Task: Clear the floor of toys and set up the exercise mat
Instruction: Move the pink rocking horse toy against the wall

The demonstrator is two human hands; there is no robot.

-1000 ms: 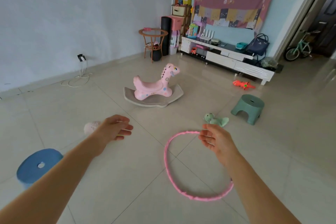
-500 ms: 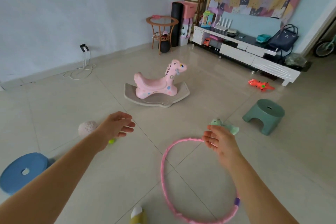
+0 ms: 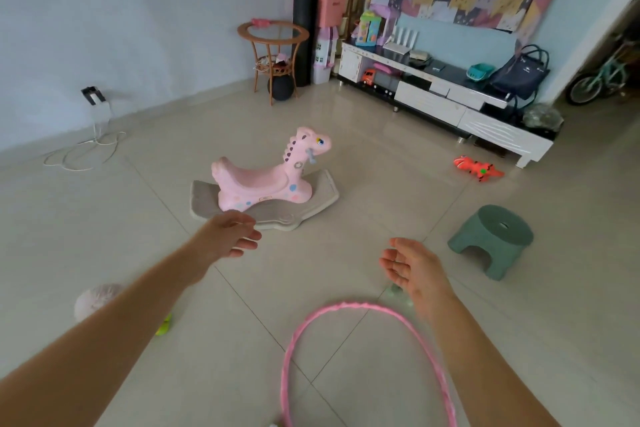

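Reaching forward, the left hand (image 3: 230,234) and right hand (image 3: 412,267) each show a relaxed, wide grip holding nothing. Clearing looks barely begun: the pink rocking horse (image 3: 268,177) stands mid-floor, head toward the TV cabinet (image 3: 446,104), long axis left-right; hula hoop (image 3: 349,307), orange toy (image 3: 478,168) remain; no mat laid.
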